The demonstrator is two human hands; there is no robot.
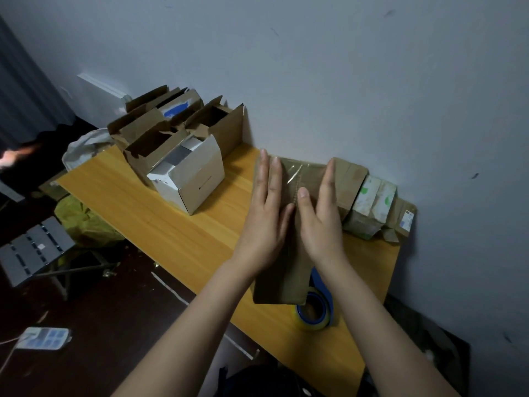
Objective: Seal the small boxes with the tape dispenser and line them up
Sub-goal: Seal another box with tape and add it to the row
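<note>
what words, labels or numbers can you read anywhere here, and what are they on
No text can be read in this picture.
White sticker label on the brown cardboard box at the far right: print too small and blurred.
Small dark mark on the white cardboard box: too small to tell.
Green-and-white printed cartons by the wall: only green blotches show, no letters.

A home room: curtain (25, 81), folding stool (34, 250), cluttered floor (108, 310).
</note>
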